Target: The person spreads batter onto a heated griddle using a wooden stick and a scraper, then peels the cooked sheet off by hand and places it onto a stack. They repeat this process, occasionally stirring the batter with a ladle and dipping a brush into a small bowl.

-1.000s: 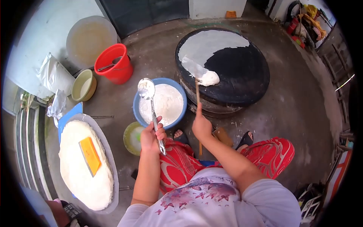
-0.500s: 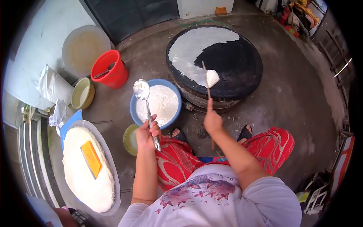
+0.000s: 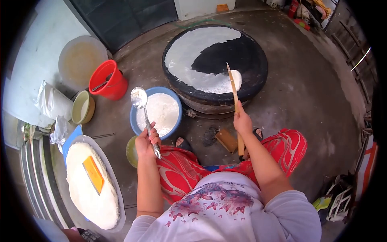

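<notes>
My left hand (image 3: 148,141) is closed round the handle of a metal ladle (image 3: 139,98), its bowl smeared white and raised over the blue basin's left side. In the blue basin (image 3: 177,121) lies a thick white batter (image 3: 161,113). My right hand (image 3: 242,122) grips a long wooden spatula (image 3: 231,82). Its blade rests at the near right part of a round black griddle (image 3: 254,56), against a white lump of batter (image 3: 237,80). A thin white layer (image 3: 181,52) curves along the griddle's far, left and near sides, leaving the middle and right black.
On my left, a white mound (image 3: 88,185) on a board carries a yellow scraper (image 3: 93,175). A red bucket (image 3: 117,86), an olive basin (image 3: 89,105) and a round tray (image 3: 82,60) stand by the wall. A brown block (image 3: 226,140) lies between my feet.
The spatula and batter lump have shifted right along the griddle's near side, and the white layer reaches further there. The spatula's blade has turned. My left hand still holds the ladle. The view has shifted slightly.
</notes>
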{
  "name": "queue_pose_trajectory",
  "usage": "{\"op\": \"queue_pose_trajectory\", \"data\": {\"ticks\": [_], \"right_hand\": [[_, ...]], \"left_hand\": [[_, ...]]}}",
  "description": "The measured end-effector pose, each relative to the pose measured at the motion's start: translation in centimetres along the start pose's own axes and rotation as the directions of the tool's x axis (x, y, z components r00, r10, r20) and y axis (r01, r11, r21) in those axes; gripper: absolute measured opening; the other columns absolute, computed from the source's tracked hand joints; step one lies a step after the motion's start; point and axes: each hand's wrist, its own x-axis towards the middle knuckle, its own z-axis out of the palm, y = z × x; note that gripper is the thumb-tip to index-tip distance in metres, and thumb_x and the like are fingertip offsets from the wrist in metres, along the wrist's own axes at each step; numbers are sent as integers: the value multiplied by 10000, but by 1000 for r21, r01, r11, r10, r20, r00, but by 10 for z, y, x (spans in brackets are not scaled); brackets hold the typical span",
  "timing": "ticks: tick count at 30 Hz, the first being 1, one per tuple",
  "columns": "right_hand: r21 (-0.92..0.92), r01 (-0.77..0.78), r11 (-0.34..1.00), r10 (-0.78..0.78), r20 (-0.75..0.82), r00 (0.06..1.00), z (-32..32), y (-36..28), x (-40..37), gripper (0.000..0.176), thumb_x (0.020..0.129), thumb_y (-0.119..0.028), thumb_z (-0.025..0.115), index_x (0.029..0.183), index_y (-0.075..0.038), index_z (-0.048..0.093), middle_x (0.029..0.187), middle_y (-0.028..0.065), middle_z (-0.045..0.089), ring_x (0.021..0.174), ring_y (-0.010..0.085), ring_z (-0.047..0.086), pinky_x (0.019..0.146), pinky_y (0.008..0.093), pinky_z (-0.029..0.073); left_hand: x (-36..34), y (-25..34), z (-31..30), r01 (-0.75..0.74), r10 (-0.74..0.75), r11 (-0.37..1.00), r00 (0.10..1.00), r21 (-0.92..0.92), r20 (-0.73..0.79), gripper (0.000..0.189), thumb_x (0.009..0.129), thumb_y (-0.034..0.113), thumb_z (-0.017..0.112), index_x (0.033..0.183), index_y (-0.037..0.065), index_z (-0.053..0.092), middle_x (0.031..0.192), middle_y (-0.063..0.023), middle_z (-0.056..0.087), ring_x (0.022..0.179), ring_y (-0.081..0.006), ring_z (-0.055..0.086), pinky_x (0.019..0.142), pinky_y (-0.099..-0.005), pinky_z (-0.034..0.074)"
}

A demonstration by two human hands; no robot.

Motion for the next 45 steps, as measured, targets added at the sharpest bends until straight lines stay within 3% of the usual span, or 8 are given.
{"op": "queue_pose_trajectory", "data": {"ticks": [3,5,8,28,30,36,40,45], "right_hand": [[586,-317,746,210,245,947,5,-1,-9,537,794,-134,499,1308,-246,388,707,181,588,611,312,595,570,412,475],[-229,382,895,-401,-43,915,22,10,-28,570,753,-163,539,1277,-345,407,663,136,561,587,276,576,521,411,453],[-458,312,832,-432,-184,883,-13,38,-10,538,739,-151,550,1238,-332,458,656,110,574,593,293,574,515,428,442],[-146,472,870,-491,-358,794,-101,70,74,396,716,-148,575,1096,-257,597,647,83,522,588,292,559,566,383,475],[-400,590,701,-641,10,768,-112,79,50,436,712,-131,567,1126,-267,573,635,71,508,578,267,556,533,382,469],[-607,456,651,-662,-161,732,-174,115,134,494,713,-103,549,1180,-264,522,643,71,511,579,263,556,507,387,455],[-227,340,913,-395,-283,874,-150,87,156,430,711,-141,555,1125,-256,574,684,99,554,645,286,576,578,371,476],[-430,711,556,-757,93,647,-203,131,152,465,663,-102,579,1100,-260,593,623,67,514,565,240,554,517,355,464]], "left_hand": [[2,-2,4,-25,24,1000,1000,-17,-5,304,929,185,314,1085,-43,442,719,-53,440,492,-91,365,392,-198,329],[4,-4,7,-14,14,1000,1000,-22,-15,298,929,182,316,1077,-42,445,710,-48,438,487,-89,364,388,-198,327],[5,-5,9,-11,11,1000,999,-4,-37,288,927,178,324,1070,-40,447,704,-46,438,484,-88,365,386,-197,327],[26,-23,29,-48,46,999,991,-7,-124,308,921,186,329,1043,-58,474,662,-24,441,479,-81,378,389,-196,329],[28,-25,33,-63,61,998,988,-8,-142,313,923,186,327,1051,-63,469,670,-24,443,482,-82,377,389,-196,326],[35,-30,34,-95,98,995,984,25,-149,313,925,184,335,1067,-65,462,686,-30,445,489,-77,379,390,-191,319],[43,-34,40,-112,112,994,973,9,-202,305,920,177,349,1066,-64,466,678,-20,441,486,-76,381,390,-188,323],[44,-37,47,-120,120,993,965,12,-231,296,917,168,353,1049,-66,478,654,-16,459,461,-72,393,375,-178,331]]}}
